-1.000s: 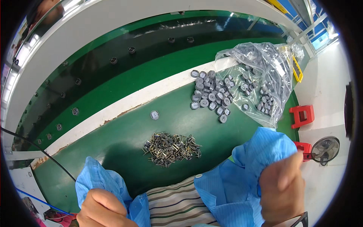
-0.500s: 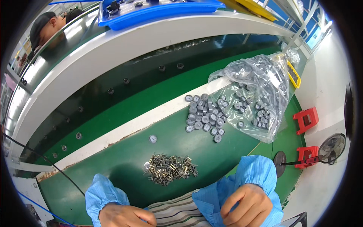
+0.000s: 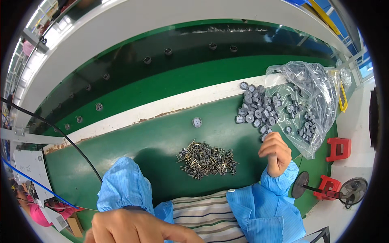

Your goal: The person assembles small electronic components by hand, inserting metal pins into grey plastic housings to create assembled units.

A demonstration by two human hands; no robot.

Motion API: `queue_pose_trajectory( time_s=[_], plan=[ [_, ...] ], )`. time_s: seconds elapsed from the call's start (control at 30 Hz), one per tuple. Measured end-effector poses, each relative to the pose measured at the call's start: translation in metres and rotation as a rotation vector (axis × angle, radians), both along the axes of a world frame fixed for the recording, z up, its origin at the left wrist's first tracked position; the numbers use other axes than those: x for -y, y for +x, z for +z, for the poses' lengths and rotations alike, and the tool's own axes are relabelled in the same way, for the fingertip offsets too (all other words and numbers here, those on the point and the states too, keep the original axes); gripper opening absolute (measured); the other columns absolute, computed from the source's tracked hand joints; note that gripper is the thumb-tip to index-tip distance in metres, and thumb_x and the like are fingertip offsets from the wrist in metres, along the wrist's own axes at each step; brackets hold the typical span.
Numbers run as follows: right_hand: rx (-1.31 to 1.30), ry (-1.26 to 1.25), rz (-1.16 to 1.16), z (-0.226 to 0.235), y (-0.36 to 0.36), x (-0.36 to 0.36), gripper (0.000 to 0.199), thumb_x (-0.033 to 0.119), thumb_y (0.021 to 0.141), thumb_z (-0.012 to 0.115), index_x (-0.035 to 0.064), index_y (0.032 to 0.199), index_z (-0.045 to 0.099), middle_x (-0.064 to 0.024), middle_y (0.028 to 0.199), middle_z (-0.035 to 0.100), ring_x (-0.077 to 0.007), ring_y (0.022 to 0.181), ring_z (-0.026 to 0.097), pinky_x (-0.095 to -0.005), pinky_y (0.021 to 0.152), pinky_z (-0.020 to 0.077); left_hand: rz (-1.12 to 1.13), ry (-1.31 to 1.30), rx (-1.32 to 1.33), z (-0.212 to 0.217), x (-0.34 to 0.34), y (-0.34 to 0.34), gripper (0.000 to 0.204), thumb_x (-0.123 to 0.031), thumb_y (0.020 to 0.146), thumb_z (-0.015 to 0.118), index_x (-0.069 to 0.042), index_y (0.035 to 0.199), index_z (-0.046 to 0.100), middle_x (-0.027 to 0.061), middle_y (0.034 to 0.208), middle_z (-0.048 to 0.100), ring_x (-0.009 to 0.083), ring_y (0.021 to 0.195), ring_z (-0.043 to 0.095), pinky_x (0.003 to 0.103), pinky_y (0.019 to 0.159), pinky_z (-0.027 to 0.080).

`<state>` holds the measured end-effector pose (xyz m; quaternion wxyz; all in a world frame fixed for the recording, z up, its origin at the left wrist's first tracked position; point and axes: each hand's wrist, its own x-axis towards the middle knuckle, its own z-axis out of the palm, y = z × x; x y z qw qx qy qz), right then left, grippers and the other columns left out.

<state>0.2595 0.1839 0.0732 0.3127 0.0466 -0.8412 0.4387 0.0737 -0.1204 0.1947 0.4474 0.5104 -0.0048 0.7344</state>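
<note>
While half a second ago it was hanging at the lower edge, the right hand (image 3: 276,153) is now reaching up right of centre, fingers curled, touching the grey round caps (image 3: 257,110); whether it is gripping one, I cannot tell. The left hand (image 3: 137,227) is lying loosely open at bottom left.

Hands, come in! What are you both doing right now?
Right hand curled beside grey round parts. Left hand low, near body. Metal pin pile between, untouched.
</note>
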Motion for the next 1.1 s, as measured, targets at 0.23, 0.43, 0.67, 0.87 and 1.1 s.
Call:
queue_pose_trajectory(
  time_s=[0.23,0.43,0.67,0.87,1.1],
  plan=[
    [0.160,0.606,-0.216,-0.020,-0.029,0.002,0.033,0.017,0.077,0.078,0.0015,0.105,0.069,-0.0181,0.121,0.068,-0.0402,0.114,0.062,-0.0529,0.099,0.0473,-0.108,-0.047,0.462,-0.015,0.009,0.010,0.013,-0.016,0.102,0.061,-0.008,0.092,0.058,0.0078,0.091,0.059,0.0181,0.084,0.052,0.067,0.092,0.048],
    [0.098,0.698,-0.103,-0.029,-0.070,0.025,0.038,0.019,0.075,0.082,0.0037,0.109,0.072,-0.0183,0.132,0.066,-0.0398,0.126,0.060,-0.0561,0.108,0.0447,0.191,-0.183,0.755,0.020,-0.005,0.039,0.035,0.009,0.092,0.065,-0.009,0.118,0.051,0.0173,0.128,0.046,0.0205,0.106,0.050,0.052,0.090,0.058],
    [0.103,0.697,-0.133,-0.041,-0.073,0.024,0.032,0.019,0.080,0.081,0.0040,0.107,0.073,-0.0170,0.131,0.067,-0.0387,0.126,0.060,-0.0558,0.108,0.0447,0.039,-0.405,0.647,0.005,0.004,0.012,0.040,0.016,0.087,0.067,-0.009,0.112,0.049,0.0237,0.131,0.042,0.0211,0.104,0.048,0.038,0.081,0.061],
    [0.280,0.827,-0.229,-0.041,-0.087,0.023,0.043,0.018,0.083,0.080,0.0053,0.121,0.065,-0.0141,0.143,0.061,-0.0348,0.141,0.051,-0.0568,0.119,0.0331,0.123,-0.125,0.818,-0.011,-0.008,0.051,0.051,0.024,0.078,0.069,-0.010,0.108,0.046,0.0322,0.133,0.037,0.0209,0.100,0.045,0.024,0.066,0.056],
    [0.324,0.911,-0.493,-0.049,-0.083,-0.009,0.014,0.002,0.085,0.067,0.0025,0.098,0.062,-0.0143,0.121,0.065,-0.0371,0.132,0.056,-0.0610,0.120,0.0312,0.055,-0.555,0.948,0.026,0.004,0.028,0.047,0.023,0.079,0.070,-0.008,0.108,0.051,0.0297,0.136,0.039,0.0218,0.100,0.048,0.025,0.068,0.056]
  ],
)
